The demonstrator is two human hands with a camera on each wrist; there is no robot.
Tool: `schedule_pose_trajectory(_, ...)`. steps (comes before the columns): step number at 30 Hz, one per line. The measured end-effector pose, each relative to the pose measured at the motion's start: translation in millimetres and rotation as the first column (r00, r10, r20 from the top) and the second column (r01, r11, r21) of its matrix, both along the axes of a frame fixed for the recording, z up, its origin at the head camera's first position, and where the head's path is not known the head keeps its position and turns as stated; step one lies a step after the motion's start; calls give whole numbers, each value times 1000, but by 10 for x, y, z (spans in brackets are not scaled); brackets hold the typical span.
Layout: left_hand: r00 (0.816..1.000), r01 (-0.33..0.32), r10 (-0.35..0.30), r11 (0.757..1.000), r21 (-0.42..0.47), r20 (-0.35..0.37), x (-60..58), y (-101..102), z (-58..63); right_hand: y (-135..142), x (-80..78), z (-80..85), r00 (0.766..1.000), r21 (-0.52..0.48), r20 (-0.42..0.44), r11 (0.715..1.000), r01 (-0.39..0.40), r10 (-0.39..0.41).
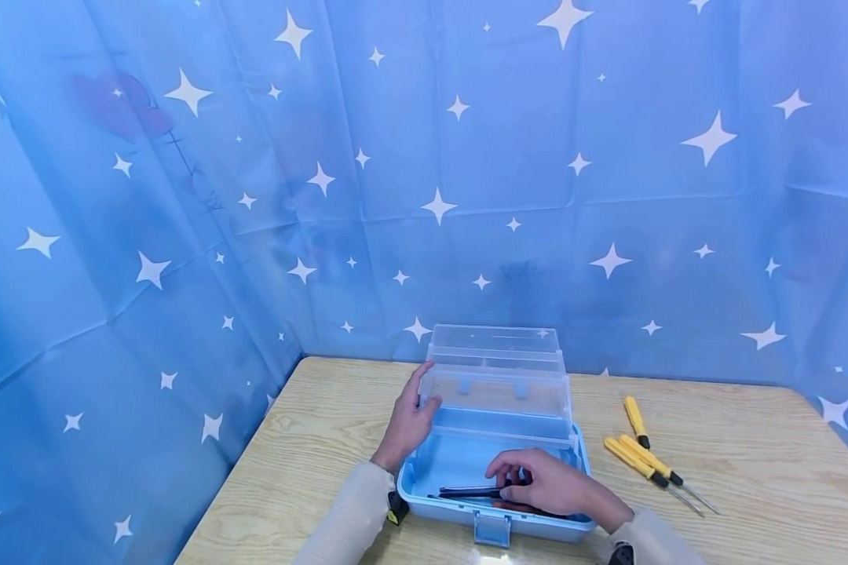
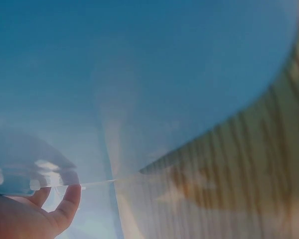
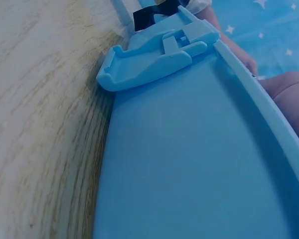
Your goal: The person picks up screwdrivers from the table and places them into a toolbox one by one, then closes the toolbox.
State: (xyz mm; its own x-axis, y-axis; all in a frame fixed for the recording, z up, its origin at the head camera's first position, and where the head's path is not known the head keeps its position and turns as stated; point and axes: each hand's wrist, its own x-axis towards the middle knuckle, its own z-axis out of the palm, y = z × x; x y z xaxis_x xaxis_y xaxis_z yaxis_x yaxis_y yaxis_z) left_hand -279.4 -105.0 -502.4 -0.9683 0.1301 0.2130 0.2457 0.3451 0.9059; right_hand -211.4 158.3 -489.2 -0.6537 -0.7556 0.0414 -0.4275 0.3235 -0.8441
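Observation:
A light blue toolbox (image 1: 438,510) sits on the table with its clear lid (image 1: 495,392) raised and tipped back. My left hand (image 1: 404,424) holds the lid's left edge, thumb in front; in the left wrist view the hand (image 2: 37,216) shows low at the left against clear plastic. Reaching over the front wall, my right hand (image 1: 547,480) has its fingers curled at a slim black tool (image 1: 469,493) lying in the box. Its exact kind is unclear, and the fingers cover one end. The right wrist view shows the front latch (image 3: 149,62) hanging down and part of the right hand (image 3: 289,97).
Several screwdrivers with yellow and black handles, one of them here (image 1: 636,420), lie on the wooden table (image 1: 770,439) right of the box. A small black and yellow object (image 1: 397,508) stands by the box's front left corner. A blue star-patterned curtain (image 1: 509,157) hangs behind.

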Motion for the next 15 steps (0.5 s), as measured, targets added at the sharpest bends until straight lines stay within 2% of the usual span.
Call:
schedule_pose_trajectory(7,1000,-2,2,1000,-8,-3,2,9,7,11,27,16,1000,-22,-24,1000,18,-18)
schedule_pose_trajectory(15,1000,7,-7,1000,6,-2,22,0,18,16,-3,23,999,-87,-47,996,-25,21)
